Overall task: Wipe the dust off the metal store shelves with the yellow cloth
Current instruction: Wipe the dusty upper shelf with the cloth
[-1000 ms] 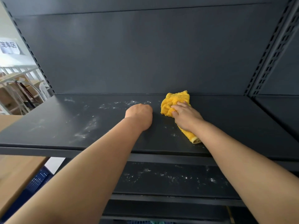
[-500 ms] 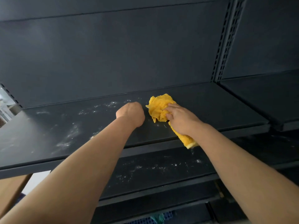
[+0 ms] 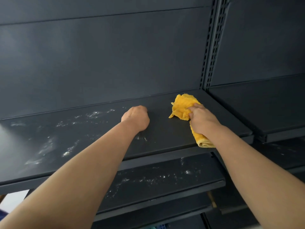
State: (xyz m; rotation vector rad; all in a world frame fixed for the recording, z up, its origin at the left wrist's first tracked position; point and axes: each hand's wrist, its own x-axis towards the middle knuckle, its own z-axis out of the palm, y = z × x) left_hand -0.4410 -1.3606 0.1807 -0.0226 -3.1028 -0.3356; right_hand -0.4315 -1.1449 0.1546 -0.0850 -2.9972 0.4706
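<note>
- Far left: white dust smears (image 3: pixel 47 146) lie across the dark metal top shelf (image 3: pixel 165 129), heaviest toward its front edge, with a thinner broken streak running along the back, close to the grey back panel (image 3: pixel 99 55)
- The left forearm reaches in from the lower left, and the left hand (image 3: pixel 136 118) is balled into a fist with nothing seen in it; it rests on the top shelf near the middle, just right of the dusty stretch, with a few small white specks beside the wrist
- Below it, the lower shelf (image 3: pixel 206 176) carries its own scatter of white specks and streaks
- The yellow cloth (image 3: pixel 183 104) lies on the right part of the top shelf, well apart from the fist; its bunched end spreads ahead of the fingers toward the back corner, and its folded end pokes out under the wrist and reaches the shelf's front edge
- The right hand (image 3: pixel 203 119) sits on top of the cloth, fingers curled into its folds and gripping it against the shelf
- A slotted upright (image 3: pixel 212 47) rises behind the cloth at the shelf's right end
- Right of that post, the neighbouring shelf (image 3: pixel 247 109) looks plain dark grey
</note>
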